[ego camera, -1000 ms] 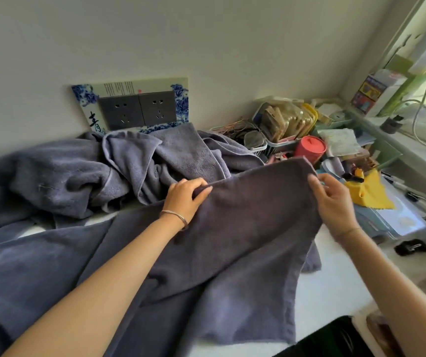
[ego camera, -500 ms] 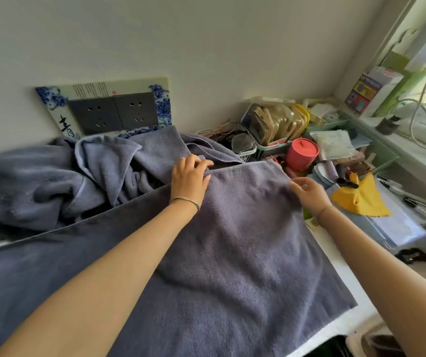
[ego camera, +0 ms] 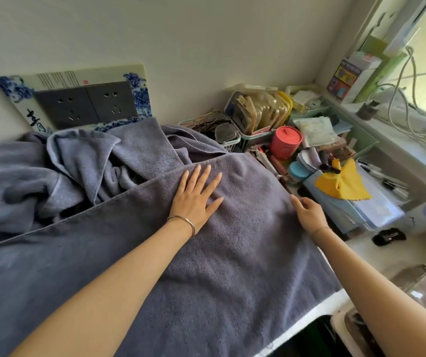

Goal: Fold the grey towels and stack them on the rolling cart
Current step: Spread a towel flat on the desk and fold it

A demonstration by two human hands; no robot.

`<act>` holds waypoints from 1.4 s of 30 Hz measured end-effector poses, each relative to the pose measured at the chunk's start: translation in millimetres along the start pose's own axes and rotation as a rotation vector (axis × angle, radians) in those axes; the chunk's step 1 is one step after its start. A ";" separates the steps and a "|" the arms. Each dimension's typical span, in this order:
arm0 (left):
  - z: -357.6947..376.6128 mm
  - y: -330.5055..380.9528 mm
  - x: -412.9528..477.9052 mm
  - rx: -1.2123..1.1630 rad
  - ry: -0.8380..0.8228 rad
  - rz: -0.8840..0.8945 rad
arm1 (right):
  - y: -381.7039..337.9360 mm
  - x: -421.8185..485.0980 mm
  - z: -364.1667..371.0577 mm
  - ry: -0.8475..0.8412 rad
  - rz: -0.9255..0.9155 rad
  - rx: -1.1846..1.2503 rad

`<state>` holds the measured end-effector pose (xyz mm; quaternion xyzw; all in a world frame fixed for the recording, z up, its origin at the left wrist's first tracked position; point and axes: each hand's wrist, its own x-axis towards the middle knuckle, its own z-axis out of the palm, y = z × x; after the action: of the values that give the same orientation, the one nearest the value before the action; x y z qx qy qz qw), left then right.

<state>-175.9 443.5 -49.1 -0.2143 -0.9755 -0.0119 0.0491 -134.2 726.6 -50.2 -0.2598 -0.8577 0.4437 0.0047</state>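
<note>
The grey towel (ego camera: pixel 232 253), held up a second ago, now lies spread on the table (ego camera: pixel 376 256) — left hand (ego camera: pixel 196 194) pressing flat, right hand (ego camera: pixel 307 212) at its edge, grip unclear. Likely soft, limp — best taken by corners.

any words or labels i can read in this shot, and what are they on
"青", likely: black brush character at the lower left of the blue-and-white socket plate.
Fine print along that plate's top: too small to read.
Colourful box at upper right: print blurred.
White paper packet behind the red tin: too small to read.
</note>
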 end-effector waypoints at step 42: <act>-91.7 -200.5 -440.3 -1.745 0.060 -1.171 | -248.6 -426.5 307.7 -0.982 -0.668 -0.145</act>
<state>146.2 73.9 -2.8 0.3302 -0.5783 -0.7376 -0.1116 51.5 184.2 48.0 0.2601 -0.8228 0.4266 -0.2709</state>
